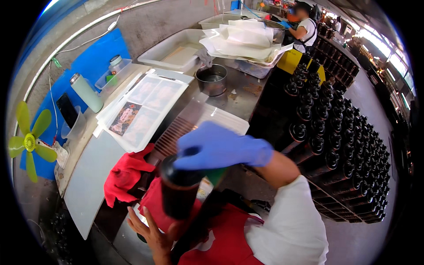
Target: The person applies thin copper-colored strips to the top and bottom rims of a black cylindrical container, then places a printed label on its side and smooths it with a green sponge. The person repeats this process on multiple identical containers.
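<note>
A dark cylindrical bottle stands tilted in front of me over a red apron. My left hand, bare, cups it from below with fingers spread around its base. My right hand, in a blue glove, presses on the bottle's upper end; something green shows under the glove. A red cloth lies just left of the bottle on the worktable.
Printed label sheets lie on the table, with a metal pot, white tubs and paper stacks behind. Rows of dark bottles fill the right. A green fan and pale flask stand left. Another person works far back.
</note>
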Available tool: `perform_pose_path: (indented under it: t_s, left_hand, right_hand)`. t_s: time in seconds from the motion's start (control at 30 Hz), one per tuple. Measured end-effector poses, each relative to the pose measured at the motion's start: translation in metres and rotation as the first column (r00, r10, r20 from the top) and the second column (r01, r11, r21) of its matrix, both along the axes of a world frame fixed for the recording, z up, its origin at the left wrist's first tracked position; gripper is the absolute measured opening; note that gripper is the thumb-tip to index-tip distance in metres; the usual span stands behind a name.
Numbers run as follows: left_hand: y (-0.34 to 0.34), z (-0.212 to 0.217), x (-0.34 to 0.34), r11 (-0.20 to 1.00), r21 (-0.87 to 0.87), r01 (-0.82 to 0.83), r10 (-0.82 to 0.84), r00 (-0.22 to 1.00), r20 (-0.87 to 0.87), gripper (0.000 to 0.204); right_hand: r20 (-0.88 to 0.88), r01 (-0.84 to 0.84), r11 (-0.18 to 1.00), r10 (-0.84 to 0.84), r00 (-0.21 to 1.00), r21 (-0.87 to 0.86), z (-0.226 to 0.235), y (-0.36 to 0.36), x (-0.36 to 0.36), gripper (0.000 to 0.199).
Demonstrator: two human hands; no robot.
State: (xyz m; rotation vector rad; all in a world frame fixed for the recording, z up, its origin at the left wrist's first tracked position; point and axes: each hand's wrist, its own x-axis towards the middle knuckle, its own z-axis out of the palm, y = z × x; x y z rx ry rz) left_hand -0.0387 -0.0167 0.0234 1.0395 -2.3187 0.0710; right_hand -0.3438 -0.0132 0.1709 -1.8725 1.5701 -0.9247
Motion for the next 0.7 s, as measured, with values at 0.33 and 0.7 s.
perform_pose_path:
  t_s: [0.33,0.7]
  left_hand:
    - [-0.020,0.011,0.006,0.986,0.063,-0.154,0.156,0.987,-0.039,0.081]
    - [-0.025,0.035,0.003,0.951,-0.078,-0.299,0.304,0.950,0.072,0.054]
  right_hand:
    - [-0.445,0.813,0.534,-0.802,0.399,-0.234,-0.033,0.092,-0.208,0.028]
    - [-0.573,0.930,0.330,-0.799,0.182,-0.165,-0.135,0.119,-0.355,0.032]
